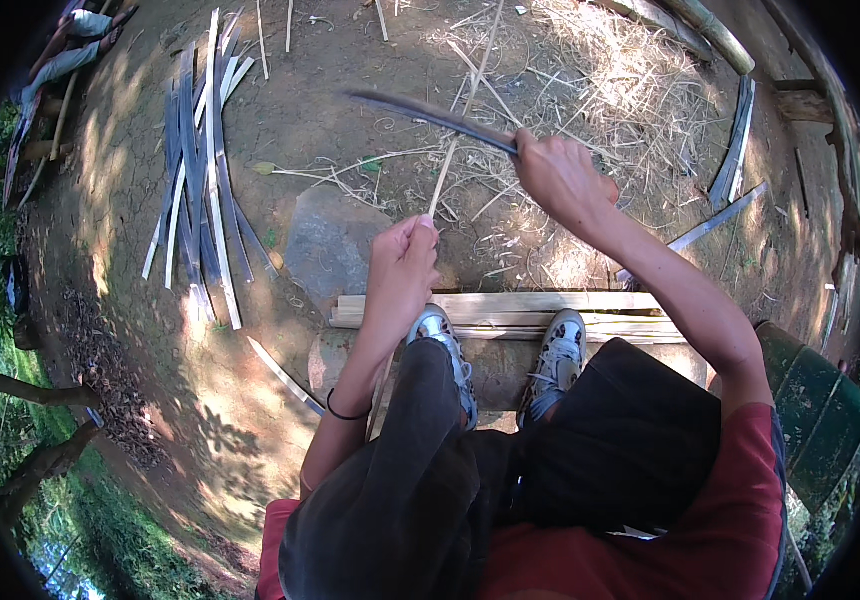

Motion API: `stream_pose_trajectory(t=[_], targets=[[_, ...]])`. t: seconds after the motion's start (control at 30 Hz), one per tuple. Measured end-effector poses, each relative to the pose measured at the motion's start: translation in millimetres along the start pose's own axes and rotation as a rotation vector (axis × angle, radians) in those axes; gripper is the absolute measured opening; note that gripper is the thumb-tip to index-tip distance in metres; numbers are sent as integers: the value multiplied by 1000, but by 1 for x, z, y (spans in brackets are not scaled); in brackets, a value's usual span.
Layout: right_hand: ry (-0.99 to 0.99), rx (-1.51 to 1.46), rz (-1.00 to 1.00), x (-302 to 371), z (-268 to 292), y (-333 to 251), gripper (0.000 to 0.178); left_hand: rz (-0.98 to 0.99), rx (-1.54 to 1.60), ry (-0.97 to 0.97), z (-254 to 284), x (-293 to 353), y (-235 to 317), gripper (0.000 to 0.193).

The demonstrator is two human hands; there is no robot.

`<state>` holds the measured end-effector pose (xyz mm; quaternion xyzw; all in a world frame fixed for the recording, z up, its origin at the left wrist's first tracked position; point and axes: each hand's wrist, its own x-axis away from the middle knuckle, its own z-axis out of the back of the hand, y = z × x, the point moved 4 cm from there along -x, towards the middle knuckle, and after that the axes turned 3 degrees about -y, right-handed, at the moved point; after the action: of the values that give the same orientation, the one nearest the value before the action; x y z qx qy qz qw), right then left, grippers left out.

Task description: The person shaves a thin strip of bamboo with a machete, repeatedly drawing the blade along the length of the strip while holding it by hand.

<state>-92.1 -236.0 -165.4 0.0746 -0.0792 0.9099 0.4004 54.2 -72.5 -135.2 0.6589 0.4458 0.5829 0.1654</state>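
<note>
My left hand (pixel 400 265) is closed around a long thin bamboo strip (pixel 447 165), thumb on top. The strip runs away from me past the far edge of view, and its near part passes back by my left leg. My right hand (pixel 562 185) grips a long knife (pixel 435 117) with a dark blade, slightly blurred. Its handle is hidden in my fist. The blade points left, appearing to cross over the strip beyond my left hand; whether they touch I cannot tell.
Split bamboo lengths (pixel 600 303) lie by my shoes. Dark and pale strips (pixel 190 150) are piled at left, with more (pixel 735 150) at right. A flat stone (pixel 330 245), shavings (pixel 615 75), a green drum (pixel 815 410) and poles (pixel 705 30) surround me. Another person's legs (pixel 70 60) show far left.
</note>
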Motion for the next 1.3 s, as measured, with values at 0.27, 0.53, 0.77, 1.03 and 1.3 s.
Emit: stream_pose_trajectory(t=[0.27,0.53,0.77,1.03,1.3], targets=[[232,-99,-566,-13,15,245,45,138,112,-42,16,20,-23,31],[-2,-540,-322,7,70,50,41,-112,-141,-6,14,-10,4,28],[13,-394,117,45,60,-52,21,-375,-579,195,0,-15,30,29],[63,-227,66,45,35,-60,21,-435,-526,246,-7,-11,33,23],[231,8,105,37,15,-44,29,-377,-580,184,-1,0,18,25]])
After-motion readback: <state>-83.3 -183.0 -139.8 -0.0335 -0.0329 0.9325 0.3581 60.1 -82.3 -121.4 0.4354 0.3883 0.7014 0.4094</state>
